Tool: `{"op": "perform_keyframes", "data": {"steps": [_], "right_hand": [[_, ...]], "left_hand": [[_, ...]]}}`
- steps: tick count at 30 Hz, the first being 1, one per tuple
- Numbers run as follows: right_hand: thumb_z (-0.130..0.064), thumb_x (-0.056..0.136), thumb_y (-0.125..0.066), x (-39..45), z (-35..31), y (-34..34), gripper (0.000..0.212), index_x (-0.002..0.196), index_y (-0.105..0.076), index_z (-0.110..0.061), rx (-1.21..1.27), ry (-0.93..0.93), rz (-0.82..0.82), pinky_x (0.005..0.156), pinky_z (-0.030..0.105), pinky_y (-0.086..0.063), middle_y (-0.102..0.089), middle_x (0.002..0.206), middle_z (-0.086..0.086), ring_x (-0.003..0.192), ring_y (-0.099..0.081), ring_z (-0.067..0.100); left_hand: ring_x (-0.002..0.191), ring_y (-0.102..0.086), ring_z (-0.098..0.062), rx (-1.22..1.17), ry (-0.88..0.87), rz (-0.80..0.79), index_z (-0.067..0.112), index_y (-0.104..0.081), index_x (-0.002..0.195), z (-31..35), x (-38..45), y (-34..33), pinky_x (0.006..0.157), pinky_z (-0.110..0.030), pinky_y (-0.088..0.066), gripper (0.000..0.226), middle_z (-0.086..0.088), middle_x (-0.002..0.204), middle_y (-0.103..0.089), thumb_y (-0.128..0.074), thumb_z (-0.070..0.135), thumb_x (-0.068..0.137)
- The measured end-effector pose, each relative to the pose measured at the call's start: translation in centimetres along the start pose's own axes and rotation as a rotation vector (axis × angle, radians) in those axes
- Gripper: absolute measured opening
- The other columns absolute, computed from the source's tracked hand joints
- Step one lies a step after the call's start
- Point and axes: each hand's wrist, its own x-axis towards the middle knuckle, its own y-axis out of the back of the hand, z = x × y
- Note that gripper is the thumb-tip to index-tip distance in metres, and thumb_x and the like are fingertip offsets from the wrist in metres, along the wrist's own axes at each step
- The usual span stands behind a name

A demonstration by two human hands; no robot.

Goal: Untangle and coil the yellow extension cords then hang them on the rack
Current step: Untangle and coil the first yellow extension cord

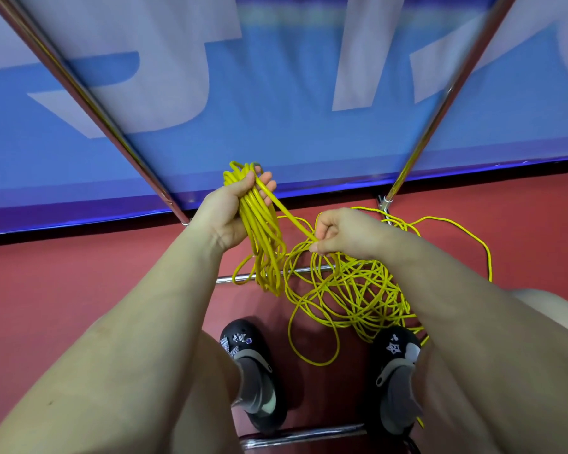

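Note:
My left hand (233, 208) grips a bundle of coiled yellow cord loops (264, 253) that hang down below the palm. From that bundle one strand runs down to the right into my right hand (345, 232), which pinches it. Below and right of my right hand a loose tangled heap of yellow cord (351, 296) lies on the red floor, with one long loop trailing off toward the right. Two slanted chrome poles of the rack (89, 96) rise on either side of the hands.
A low chrome crossbar (240, 278) of the rack runs behind the hanging loops, another bar (302, 435) lies near my feet. My two black shoes (254, 365) stand on the red floor. A blue and white banner (276, 93) lines the wall ahead.

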Motion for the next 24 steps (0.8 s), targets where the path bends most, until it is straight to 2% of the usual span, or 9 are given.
{"op": "perform_keyframes", "data": {"steps": [6,8,10,12,15,17,19,22,24], "right_hand": [[-0.023,0.082,-0.070,0.2,0.8,0.0,0.026,0.070,-0.047,-0.023,-0.073,-0.054,-0.053,0.059,0.025,-0.040,-0.059,0.071,-0.006,0.069,-0.053,0.018],[-0.026,0.084,-0.068,0.3,1.4,-0.1,0.029,0.069,-0.043,-0.025,-0.180,-0.081,-0.083,0.063,0.025,-0.039,-0.056,0.080,-0.002,0.074,-0.051,0.018],[-0.027,0.086,-0.065,0.3,1.8,-0.4,0.027,0.071,-0.043,-0.025,-0.242,-0.099,-0.095,0.060,0.025,-0.036,-0.055,0.087,0.001,0.076,-0.048,0.019],[-0.025,0.088,-0.063,0.2,1.8,-0.3,0.018,0.081,-0.047,-0.021,-0.224,-0.082,-0.063,0.057,0.024,-0.036,-0.058,0.089,0.004,0.075,-0.050,0.020],[-0.021,0.089,-0.061,0.1,1.4,0.3,0.013,0.086,-0.049,-0.017,-0.077,-0.030,-0.015,0.059,0.027,-0.044,-0.067,0.081,0.002,0.067,-0.059,0.018],[-0.017,0.090,-0.060,-0.1,0.9,0.7,0.011,0.084,-0.052,-0.013,0.084,0.003,0.017,0.056,0.024,-0.044,-0.066,0.074,0.000,0.061,-0.061,0.016],[-0.013,0.091,-0.058,-0.2,0.3,1.0,0.009,0.091,-0.055,-0.004,0.276,0.009,0.049,0.053,0.018,-0.045,-0.066,0.075,0.003,0.056,-0.064,0.013],[-0.018,0.093,-0.056,-0.6,-0.7,1.6,0.006,0.089,-0.058,-0.013,0.485,-0.003,0.069,0.052,0.015,-0.050,-0.069,0.079,0.003,0.054,-0.066,0.008],[-0.022,0.092,-0.056,-0.7,-1.1,1.9,0.006,0.089,-0.058,-0.017,0.595,-0.027,0.085,0.054,0.017,-0.053,-0.070,0.079,0.001,0.057,-0.067,0.009]], "left_hand": [[0.067,-0.070,-0.009,-0.085,-0.066,0.012,0.014,-0.058,0.092,0.6,-0.1,0.0,0.059,-0.022,-0.054,0.018,0.002,0.075,-0.073,-0.041,0.015,0.100],[0.059,-0.066,-0.008,-0.122,-0.085,-0.004,0.012,-0.057,0.088,1.0,-0.2,0.1,0.058,-0.021,-0.055,0.021,0.002,0.069,-0.071,-0.041,0.015,0.100],[0.051,-0.059,-0.006,-0.159,-0.102,-0.010,0.011,-0.058,0.087,1.4,-0.2,0.2,0.056,-0.020,-0.054,0.023,0.004,0.059,-0.063,-0.041,0.018,0.100],[0.046,-0.055,-0.003,-0.173,-0.115,0.002,0.010,-0.060,0.089,1.7,-0.1,0.5,0.056,-0.017,-0.052,0.025,0.008,0.053,-0.057,-0.042,0.024,0.100],[0.045,-0.051,0.000,-0.160,-0.140,0.000,0.015,-0.059,0.089,2.0,0.2,1.1,0.055,-0.016,-0.050,0.024,0.011,0.052,-0.053,-0.043,0.030,0.099],[0.045,-0.052,-0.001,-0.147,-0.152,0.006,0.016,-0.057,0.083,2.2,0.2,1.2,0.054,-0.016,-0.049,0.021,0.011,0.052,-0.053,-0.045,0.024,0.099],[0.051,-0.060,-0.003,-0.109,-0.163,0.033,0.014,-0.058,0.080,2.2,0.0,1.0,0.056,-0.018,-0.051,0.022,0.008,0.055,-0.060,-0.047,0.017,0.098],[0.068,-0.071,-0.010,-0.040,-0.209,0.072,0.012,-0.056,0.089,1.9,0.1,0.9,0.065,-0.021,-0.056,0.014,0.003,0.068,-0.072,-0.046,0.006,0.097],[0.072,-0.072,-0.013,-0.024,-0.245,0.079,0.012,-0.051,0.092,1.7,0.4,1.0,0.066,-0.023,-0.057,0.014,0.000,0.074,-0.074,-0.046,-0.001,0.095]]}}
